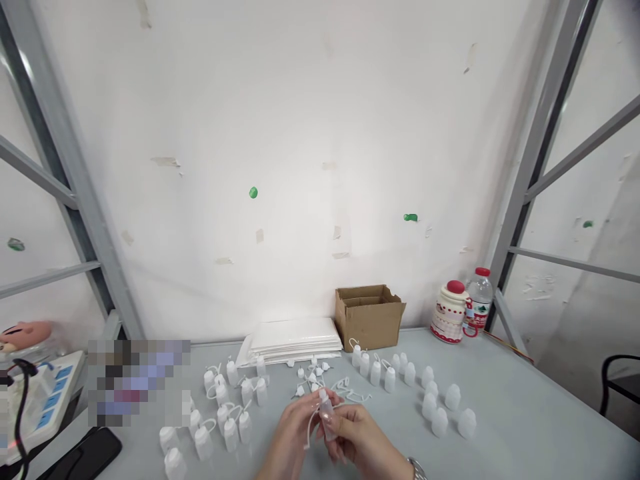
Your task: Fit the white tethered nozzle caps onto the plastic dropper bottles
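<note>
A small translucent squeeze bottle (327,417) stands nearly upright between my hands, slightly tilted, with a white top. My right hand (363,430) pinches its body, the thumb lying across the front. From the left, my left hand (295,427) closes round the upper part near the top; some of its fingertips are hidden behind the bottle. A thin white strap (309,430) hangs down beside the bottle on the left. Just beyond my hands lie several loose white caps (314,378) and a tangle of white straps (350,390).
Several bottles with looped straps (231,433) stand at left, others (375,373) at back right. Plain bottles (440,421) stand at right. Behind are white sheets (295,340), a cardboard box (373,327), a jar (449,317) and a water bottle (480,293). A phone (85,457) lies front left.
</note>
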Action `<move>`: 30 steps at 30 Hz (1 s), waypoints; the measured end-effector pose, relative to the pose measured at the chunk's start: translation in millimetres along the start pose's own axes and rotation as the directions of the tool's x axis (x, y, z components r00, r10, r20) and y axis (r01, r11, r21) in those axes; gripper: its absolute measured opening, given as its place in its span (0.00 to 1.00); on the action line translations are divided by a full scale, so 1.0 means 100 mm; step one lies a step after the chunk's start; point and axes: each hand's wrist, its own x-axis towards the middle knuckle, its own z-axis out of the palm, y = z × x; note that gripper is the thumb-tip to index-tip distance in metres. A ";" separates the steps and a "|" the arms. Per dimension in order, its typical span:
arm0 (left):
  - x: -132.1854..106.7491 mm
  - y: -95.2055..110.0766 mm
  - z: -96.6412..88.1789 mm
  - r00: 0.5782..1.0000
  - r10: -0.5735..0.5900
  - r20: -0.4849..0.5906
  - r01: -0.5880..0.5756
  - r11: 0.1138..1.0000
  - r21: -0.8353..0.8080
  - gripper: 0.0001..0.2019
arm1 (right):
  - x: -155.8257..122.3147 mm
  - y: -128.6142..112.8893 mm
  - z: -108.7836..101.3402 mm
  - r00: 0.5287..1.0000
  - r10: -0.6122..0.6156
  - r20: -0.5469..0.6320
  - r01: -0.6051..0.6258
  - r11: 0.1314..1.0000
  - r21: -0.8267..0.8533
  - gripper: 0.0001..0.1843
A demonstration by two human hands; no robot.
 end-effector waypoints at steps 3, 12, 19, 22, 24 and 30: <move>0.00 0.00 -0.01 1.000 -0.024 0.009 0.024 0.999 -0.022 0.12 | -0.01 0.01 0.01 0.998 0.013 0.054 -0.019 0.994 0.104 0.20; -0.01 -0.02 -0.04 1.000 -0.006 0.019 0.008 0.993 -0.117 0.13 | -0.01 -0.01 -0.06 0.976 0.019 0.216 -0.095 0.934 0.346 0.17; -0.03 -0.01 -0.01 0.999 -0.053 0.010 0.054 0.988 -0.147 0.13 | -0.05 -0.08 -0.04 0.950 0.082 0.302 -0.198 0.905 0.376 0.15; -0.01 -0.04 -0.03 0.995 -0.086 0.043 0.093 0.979 -0.183 0.14 | -0.05 -0.09 -0.02 0.945 0.071 0.319 -0.196 0.904 0.381 0.16; 0.01 -0.07 -0.05 0.989 -0.132 0.072 0.145 0.965 -0.218 0.14 | -0.05 -0.09 -0.02 0.943 0.061 0.326 -0.189 0.906 0.378 0.16; 0.00 -0.11 -0.05 0.974 -0.201 0.108 0.225 0.920 -0.320 0.11 | -0.05 -0.04 -0.03 0.931 0.032 0.364 -0.176 0.911 0.372 0.17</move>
